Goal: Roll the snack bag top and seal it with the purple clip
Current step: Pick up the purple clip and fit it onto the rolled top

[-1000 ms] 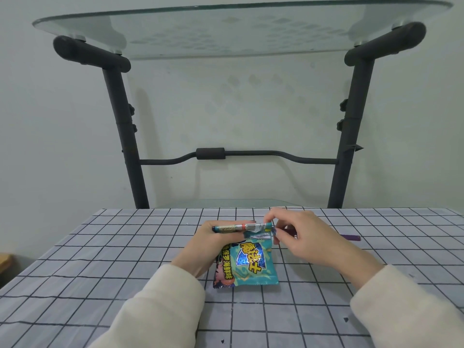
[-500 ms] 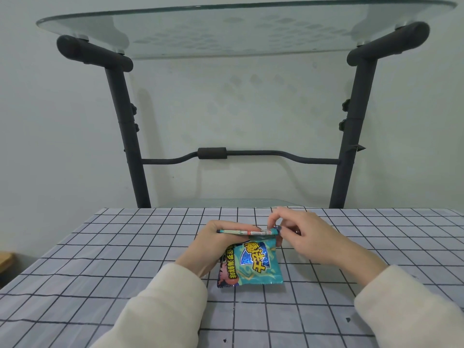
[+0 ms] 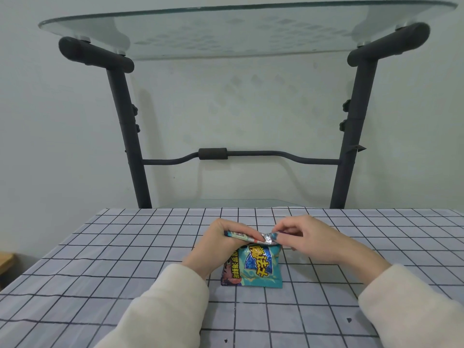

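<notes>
**Roll half made, and the clip nowhere in the clear**

Both hands are on the bag top and this is the delicate bit. The snack bag (image 3: 253, 268) stands near the middle of the table (image 3: 125, 259), its bottom edge on the checked cloth, its top pulled up into a narrow rolled band between the two hands. The left hand (image 3: 221, 243) has its fingers (image 3: 247, 233) clamped over the left end of that band, thumb behind. The right hand (image 3: 310, 238) pinches the crinkled silver foil at the right end, fingertips closed tight on it.

What could spoil it? First, the foil looks stiff and springy, so if either pinch eases, the roll will likely uncoil. Second, the two ends do not look even: the left end reads as a neat flat strip, the right as a bunched wad. Keep rolling like that and the fold may go crooked, leaving a gap the clip cannot close.

Then the clip itself. A sliver of purple (image 3: 283, 232) peeps out just under the right fingertips, but whether that is the clip, and whether the hand holds it or it lies on the cloth behind, I cannot tell. If the right hand has to let go to fetch it, the left alone must hold the whole band, and the bag could tip or spring open.
</notes>
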